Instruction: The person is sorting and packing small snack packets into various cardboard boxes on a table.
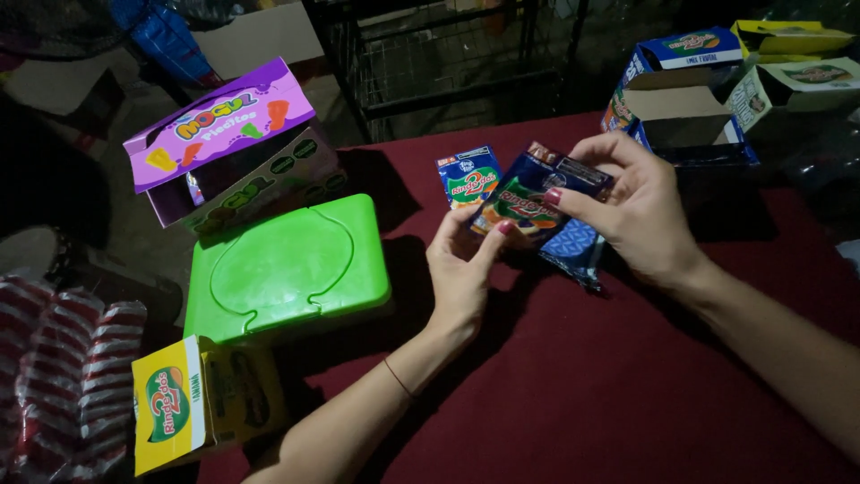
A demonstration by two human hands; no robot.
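Note:
Both hands hold a small fan of dark blue foil sachets above a dark red tablecloth. My left hand grips the sachets from below, thumb on the front one. My right hand pinches their upper right edge with thumb and fingers. A lighter blue sachet sticks out at the left of the bunch, and a patterned blue one hangs below the right hand.
A bright green plastic lidded box lies left of the hands. Behind it stands an open purple carton; a yellow carton lies at the near left. Open blue and yellow cartons sit at the far right. Red-and-white packets lie at the far left.

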